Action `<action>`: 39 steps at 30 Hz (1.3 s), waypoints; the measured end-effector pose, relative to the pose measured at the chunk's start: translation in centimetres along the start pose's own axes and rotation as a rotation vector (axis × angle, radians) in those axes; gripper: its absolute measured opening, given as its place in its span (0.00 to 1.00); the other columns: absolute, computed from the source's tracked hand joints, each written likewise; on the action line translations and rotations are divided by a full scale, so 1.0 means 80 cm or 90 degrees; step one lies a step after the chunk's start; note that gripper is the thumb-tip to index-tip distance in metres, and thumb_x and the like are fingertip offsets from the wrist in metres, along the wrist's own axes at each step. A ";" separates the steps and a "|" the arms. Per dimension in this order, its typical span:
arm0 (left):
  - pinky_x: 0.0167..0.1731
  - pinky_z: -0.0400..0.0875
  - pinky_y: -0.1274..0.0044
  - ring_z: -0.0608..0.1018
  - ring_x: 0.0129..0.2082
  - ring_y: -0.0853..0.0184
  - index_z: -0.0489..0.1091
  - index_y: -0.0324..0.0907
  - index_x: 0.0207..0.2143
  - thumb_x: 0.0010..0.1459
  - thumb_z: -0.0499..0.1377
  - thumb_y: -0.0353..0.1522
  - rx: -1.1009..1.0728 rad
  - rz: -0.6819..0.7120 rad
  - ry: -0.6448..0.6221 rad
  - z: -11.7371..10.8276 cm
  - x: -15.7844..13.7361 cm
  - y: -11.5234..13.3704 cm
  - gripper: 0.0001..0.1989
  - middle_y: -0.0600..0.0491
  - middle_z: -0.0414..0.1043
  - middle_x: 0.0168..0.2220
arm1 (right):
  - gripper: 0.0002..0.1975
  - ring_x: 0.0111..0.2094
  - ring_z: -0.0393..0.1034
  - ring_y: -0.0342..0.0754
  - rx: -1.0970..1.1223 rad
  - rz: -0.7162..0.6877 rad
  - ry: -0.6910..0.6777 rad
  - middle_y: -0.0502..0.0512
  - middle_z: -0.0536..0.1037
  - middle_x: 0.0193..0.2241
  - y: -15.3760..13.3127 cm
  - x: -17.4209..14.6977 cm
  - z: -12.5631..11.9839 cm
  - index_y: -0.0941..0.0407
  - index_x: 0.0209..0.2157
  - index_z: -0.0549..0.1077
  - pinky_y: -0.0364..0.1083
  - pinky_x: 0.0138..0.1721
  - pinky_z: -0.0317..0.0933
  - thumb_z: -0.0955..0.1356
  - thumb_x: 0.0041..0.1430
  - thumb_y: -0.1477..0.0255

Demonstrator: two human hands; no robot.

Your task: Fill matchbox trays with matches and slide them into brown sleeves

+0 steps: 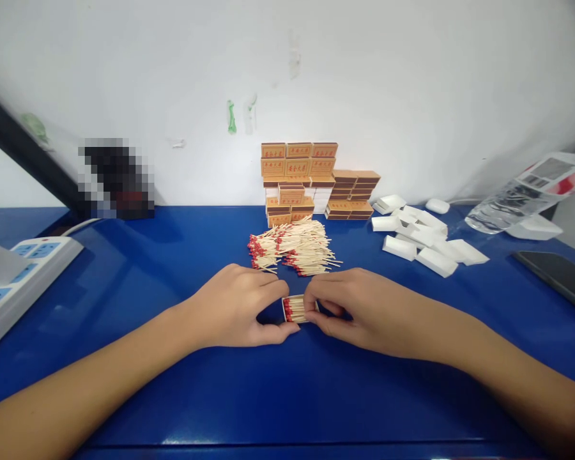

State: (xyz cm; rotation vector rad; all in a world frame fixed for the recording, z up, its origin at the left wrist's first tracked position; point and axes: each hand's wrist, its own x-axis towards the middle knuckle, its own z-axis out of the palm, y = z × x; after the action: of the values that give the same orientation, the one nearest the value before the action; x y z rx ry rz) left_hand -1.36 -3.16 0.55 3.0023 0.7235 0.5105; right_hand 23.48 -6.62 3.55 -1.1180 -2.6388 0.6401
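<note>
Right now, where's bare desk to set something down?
Free: front strip of desk, between match tray and near edge; left patch, between power strip and left hand. Crowded: centre, with match pile and right hand; back centre, stacked boxes; back right, white trays and bottle.

Matches [311,246], matchboxes [349,209] on blue table [287,396]

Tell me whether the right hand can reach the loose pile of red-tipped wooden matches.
Likely yes: nothing stands between the right hand and the loose pile just beyond it, though its fingers are at the small white rectangular tray of matches.
</note>
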 end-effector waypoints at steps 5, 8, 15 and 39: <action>0.27 0.66 0.72 0.78 0.26 0.66 0.75 0.41 0.38 0.65 0.61 0.46 -0.004 0.004 0.003 0.000 -0.001 0.000 0.17 0.57 0.75 0.27 | 0.05 0.24 0.59 0.41 -0.035 -0.001 0.095 0.45 0.70 0.25 0.009 0.002 -0.002 0.54 0.34 0.73 0.43 0.29 0.50 0.67 0.66 0.74; 0.28 0.67 0.72 0.79 0.27 0.65 0.76 0.41 0.40 0.65 0.61 0.45 -0.010 0.002 0.002 0.000 0.000 -0.001 0.16 0.56 0.76 0.28 | 0.06 0.24 0.61 0.42 -0.096 0.039 0.182 0.47 0.70 0.25 0.021 0.006 -0.006 0.55 0.34 0.74 0.44 0.29 0.51 0.66 0.66 0.73; 0.29 0.68 0.72 0.82 0.29 0.63 0.76 0.41 0.43 0.65 0.61 0.45 -0.023 -0.012 -0.023 -0.001 -0.002 -0.001 0.16 0.55 0.79 0.31 | 0.09 0.26 0.65 0.48 -0.278 0.219 0.223 0.54 0.76 0.26 0.075 -0.008 -0.054 0.54 0.36 0.76 0.47 0.29 0.50 0.66 0.66 0.65; 0.26 0.70 0.74 0.81 0.27 0.66 0.74 0.39 0.54 0.69 0.59 0.47 0.052 -0.068 0.119 -0.008 0.002 -0.015 0.23 0.52 0.81 0.34 | 0.07 0.24 0.60 0.43 -0.099 0.230 0.076 0.46 0.67 0.22 0.094 -0.033 -0.076 0.53 0.29 0.74 0.44 0.27 0.54 0.69 0.60 0.66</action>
State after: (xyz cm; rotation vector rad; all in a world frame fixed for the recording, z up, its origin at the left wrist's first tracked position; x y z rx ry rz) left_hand -1.95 -2.10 1.07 2.9963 0.9326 0.7835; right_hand 32.17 -1.97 5.40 -1.6465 -2.4385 0.4152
